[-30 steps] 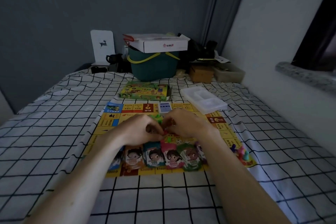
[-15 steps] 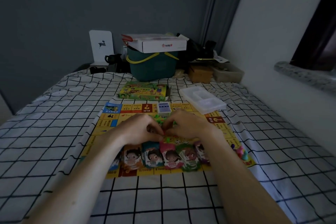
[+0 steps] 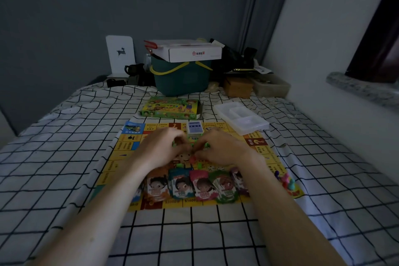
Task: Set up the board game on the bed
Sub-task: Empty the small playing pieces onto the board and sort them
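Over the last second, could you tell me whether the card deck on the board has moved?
No. The card deck sits at the same spot on the board's far edge, just near of the game box; only the camera shifted slightly.

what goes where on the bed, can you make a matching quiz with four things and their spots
Things:
1. card deck
2. clear plastic tray
3. game box
4. money stacks

Places:
A. on the sheet just past the board's far edge
B. in a row along the board's near edge
C. overlapping the board's far right corner
D. on the board's far edge, beyond the hands

Pairs: 1-D, 2-C, 3-A, 4-B
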